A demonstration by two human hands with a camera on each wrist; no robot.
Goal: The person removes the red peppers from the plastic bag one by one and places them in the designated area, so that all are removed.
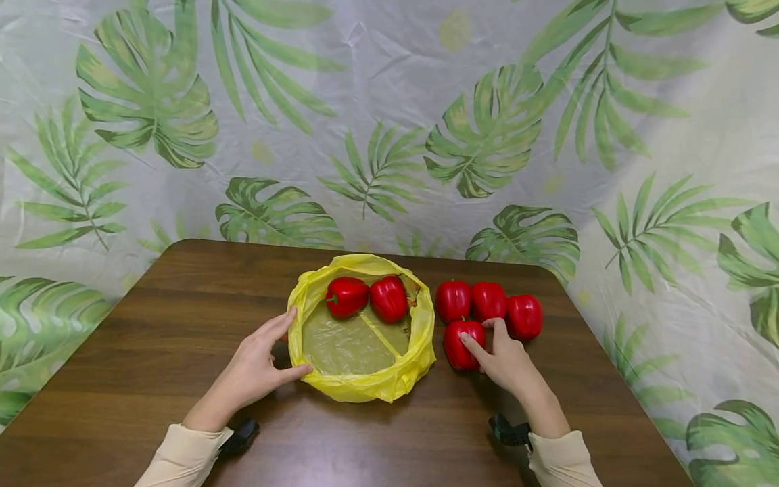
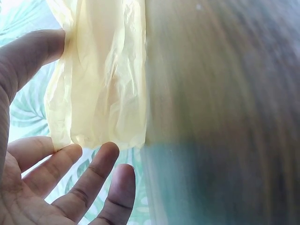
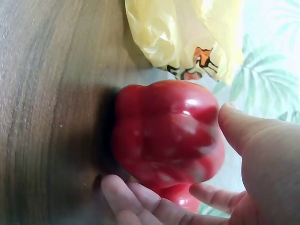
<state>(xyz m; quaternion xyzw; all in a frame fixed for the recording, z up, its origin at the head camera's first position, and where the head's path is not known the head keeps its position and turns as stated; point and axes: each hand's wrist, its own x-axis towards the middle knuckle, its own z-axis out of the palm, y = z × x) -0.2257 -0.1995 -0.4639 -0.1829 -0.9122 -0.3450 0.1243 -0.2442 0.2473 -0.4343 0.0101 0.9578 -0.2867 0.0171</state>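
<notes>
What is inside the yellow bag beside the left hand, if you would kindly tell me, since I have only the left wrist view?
Observer: Two red peppers lie inside the yellow bag, toward its far side.
Operator: Thank you; could you please say where the right hand is?
Observer: The right hand is outside the bag, its thumb and fingers around another red pepper.
Operator: Much obliged; are there any others near that one?
Observer: Yes, three more red peppers are grouped close to it, to the right of the bag.
</notes>
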